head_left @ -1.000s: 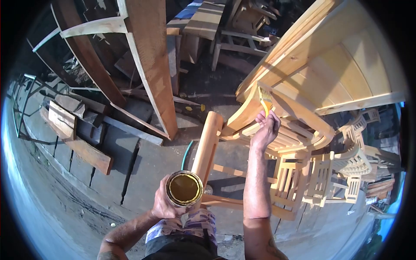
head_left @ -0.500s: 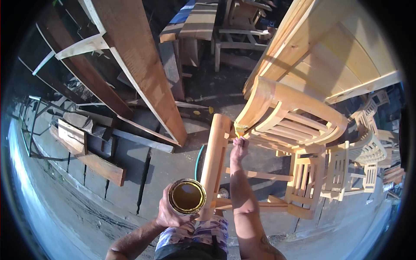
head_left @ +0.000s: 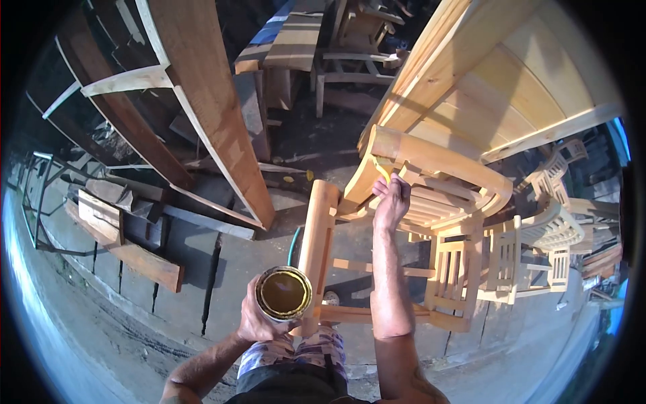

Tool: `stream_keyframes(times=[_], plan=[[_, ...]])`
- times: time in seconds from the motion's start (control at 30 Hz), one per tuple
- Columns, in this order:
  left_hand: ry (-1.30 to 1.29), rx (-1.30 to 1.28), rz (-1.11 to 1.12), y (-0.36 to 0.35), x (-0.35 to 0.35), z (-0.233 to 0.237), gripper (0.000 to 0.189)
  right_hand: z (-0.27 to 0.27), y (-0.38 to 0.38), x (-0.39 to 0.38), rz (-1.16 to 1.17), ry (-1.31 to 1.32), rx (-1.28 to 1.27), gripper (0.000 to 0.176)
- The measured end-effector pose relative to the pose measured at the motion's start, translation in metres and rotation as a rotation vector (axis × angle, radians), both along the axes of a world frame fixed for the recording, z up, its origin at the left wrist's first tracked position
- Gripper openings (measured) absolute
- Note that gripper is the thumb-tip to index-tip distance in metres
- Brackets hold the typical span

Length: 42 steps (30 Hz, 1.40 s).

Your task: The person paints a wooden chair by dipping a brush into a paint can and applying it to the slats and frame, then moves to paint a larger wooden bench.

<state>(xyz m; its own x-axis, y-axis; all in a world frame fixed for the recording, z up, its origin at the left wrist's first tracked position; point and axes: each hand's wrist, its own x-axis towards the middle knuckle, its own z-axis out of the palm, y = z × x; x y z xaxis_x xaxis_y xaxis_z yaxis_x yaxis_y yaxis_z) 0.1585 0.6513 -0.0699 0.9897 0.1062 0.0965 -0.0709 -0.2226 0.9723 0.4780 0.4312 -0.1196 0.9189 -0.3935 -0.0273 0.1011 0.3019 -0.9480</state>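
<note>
A round, open can (head_left: 283, 294) of amber-brown liquid sits in my left hand (head_left: 254, 319), whose fingers wrap its side. Dried yellowish drips coat the rim. My right hand (head_left: 391, 202) is closed around a paintbrush (head_left: 384, 167) with a yellow handle. Its bristles lie against the backrest post of a pale wooden slatted chair (head_left: 444, 156), just under the curved top rail. The bristle tips are hard to make out. The chair's near armrest (head_left: 317, 232) rises between my two hands, close to the can.
A large wooden panel (head_left: 531, 81) stands behind the chair. Unpainted slatted chairs (head_left: 548, 232) are at right. Tall boards (head_left: 208, 101) lean at left, with offcuts (head_left: 124, 236) on the concrete. A green hose (head_left: 294, 246) runs by the armrest.
My right hand has moved up and right with the paintbrush, from the lower part of the backrest post to near the top rail. My left hand still holds the can; the whole view has shifted slightly.
</note>
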Motion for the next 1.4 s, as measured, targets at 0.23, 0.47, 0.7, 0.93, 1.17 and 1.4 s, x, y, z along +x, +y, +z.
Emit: stream_keyframes(times=[0.23,0.47,0.7,0.93,1.17,1.4], plan=[[0.026,-0.013,-0.017,-0.009,0.006,-0.006,0.114,-0.013,-0.029,0.014,0.034,-0.163,-0.009,0.025],[0.024,0.077,-0.061,-0.014,0.013,-0.015,0.116,-0.106,-0.022,-0.026,-0.029,-0.144,-0.001,0.022],[0.041,0.186,-0.117,-0.023,0.016,-0.024,0.113,-0.160,-0.027,-0.037,-0.030,-0.191,0.042,0.023],[0.070,0.080,-0.103,-0.036,0.017,-0.032,0.115,-0.250,-0.030,-0.051,-0.038,-0.012,0.156,0.016],[0.061,0.177,-0.094,-0.042,0.014,-0.023,0.118,-0.257,-0.036,-0.019,0.020,0.211,0.243,0.013],[-0.013,0.102,-0.063,-0.042,0.011,-0.002,0.115,-0.107,-0.031,0.007,-0.015,0.136,0.135,0.019]])
